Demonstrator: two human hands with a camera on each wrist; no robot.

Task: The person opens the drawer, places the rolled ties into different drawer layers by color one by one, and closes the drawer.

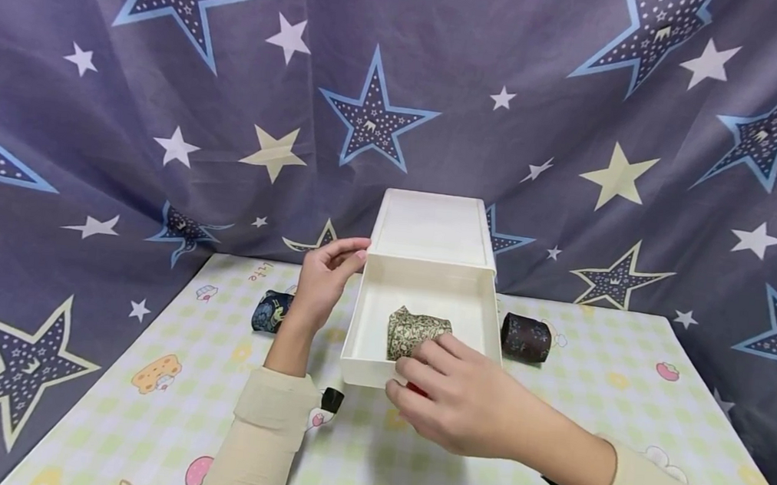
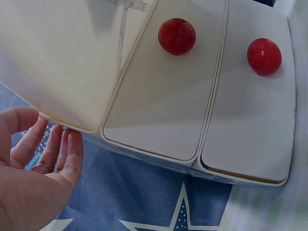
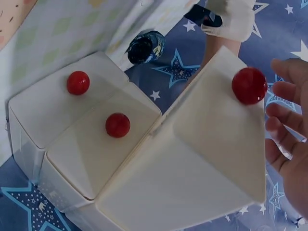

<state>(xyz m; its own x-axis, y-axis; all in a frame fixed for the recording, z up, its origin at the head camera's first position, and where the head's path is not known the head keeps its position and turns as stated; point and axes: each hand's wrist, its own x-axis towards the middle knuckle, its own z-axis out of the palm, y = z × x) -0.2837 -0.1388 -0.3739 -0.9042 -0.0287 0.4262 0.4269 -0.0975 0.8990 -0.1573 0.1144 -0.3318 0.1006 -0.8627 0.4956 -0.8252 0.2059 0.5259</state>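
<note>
Facing starry curtain (image 1: 441, 39) above checked tablecloth (image 1: 158, 423), left grip (image 1: 325, 282) and right grip (image 1: 457, 396) unclenched.

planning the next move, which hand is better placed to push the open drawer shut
Probably the right hand: it's by the red knob on that drawer, while the left hand is back beside the cabinet.

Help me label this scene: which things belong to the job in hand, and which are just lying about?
Likely the job's: open drawer; gold-patterned roll inside it, by the right hand; white cabinet.
Probably lying about: dark blue roll; dark maroon roll.
</note>
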